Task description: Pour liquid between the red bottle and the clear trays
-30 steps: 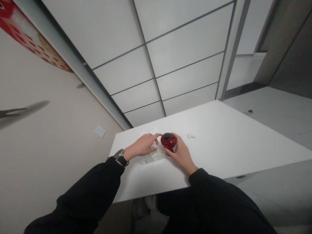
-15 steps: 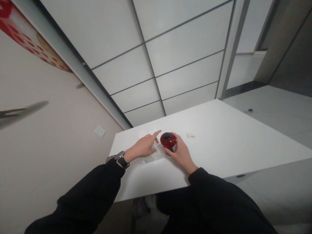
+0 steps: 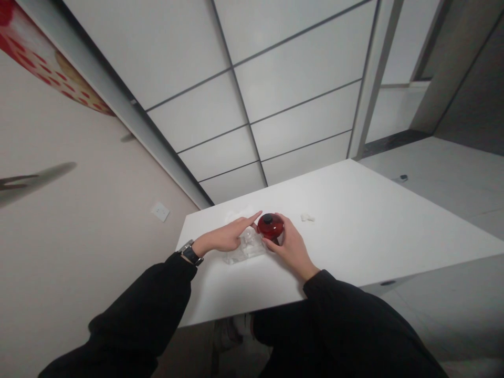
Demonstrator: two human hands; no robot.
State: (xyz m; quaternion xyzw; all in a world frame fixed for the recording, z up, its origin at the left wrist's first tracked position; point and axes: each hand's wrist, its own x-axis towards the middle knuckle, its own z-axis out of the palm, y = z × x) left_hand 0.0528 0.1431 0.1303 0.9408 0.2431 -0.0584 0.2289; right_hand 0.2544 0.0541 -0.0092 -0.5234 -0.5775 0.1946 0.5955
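Observation:
A glossy, rounded dark-red object [image 3: 264, 229] with a black knob on top stands over the white table, its narrower lower part partly hidden by fingers. My right hand [image 3: 290, 242] is wrapped around its right side, thumb at the front. From the left, my left hand [image 3: 230, 234] reaches toward it with the index finger stretched out and the other fingers bent. That fingertip is at the red object's upper left edge; whether it touches, I cannot tell. Beneath and between the hands lies crumpled clear plastic packaging [image 3: 247, 251].
A small white scrap [image 3: 307, 217] rests on the white table [image 3: 354, 220], to the right of the hands. Behind the table stand white panelled doors [image 3: 299, 84]. A wall with a socket [image 3: 160, 211] is on the left.
My left hand has shifted slightly left, its index finger now straighter along the red object's edge, exposing more of the plastic. The right hand keeps its hold almost unmoved.

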